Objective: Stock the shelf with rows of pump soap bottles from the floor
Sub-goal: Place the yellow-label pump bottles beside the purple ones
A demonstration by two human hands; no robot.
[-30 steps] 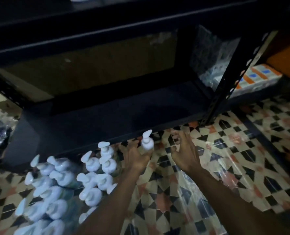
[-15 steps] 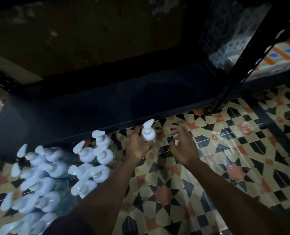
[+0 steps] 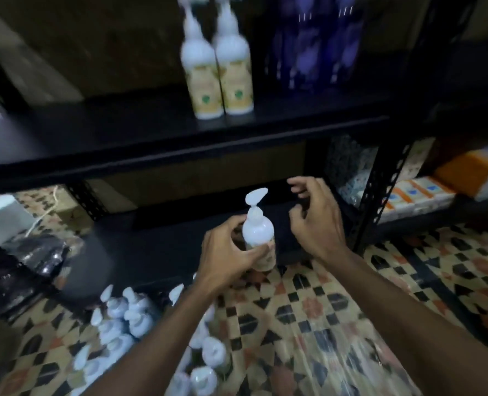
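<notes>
My left hand (image 3: 225, 250) grips a white pump soap bottle (image 3: 257, 228) around its body and holds it upright above the tiled floor, in front of the lowest black shelf (image 3: 157, 247). My right hand (image 3: 314, 218) hovers just right of the bottle with loosely curled fingers and holds nothing. Several more white pump bottles (image 3: 122, 318) stand grouped on the floor at lower left, partly behind my left forearm. Two matching bottles (image 3: 218, 67) stand side by side on the upper black shelf (image 3: 180, 138).
Dark blue bottles (image 3: 314, 47) stand right of the two white ones on the upper shelf. A perforated black upright (image 3: 380, 195) borders the bay on the right; beyond it lie orange and white packs (image 3: 425, 195). A dark plastic bag (image 3: 28, 261) sits at left.
My left hand has lifted the bottle off the floor up to the level of the lowest shelf. The view has tilted upward, and the upper shelf with its bottles now shows.
</notes>
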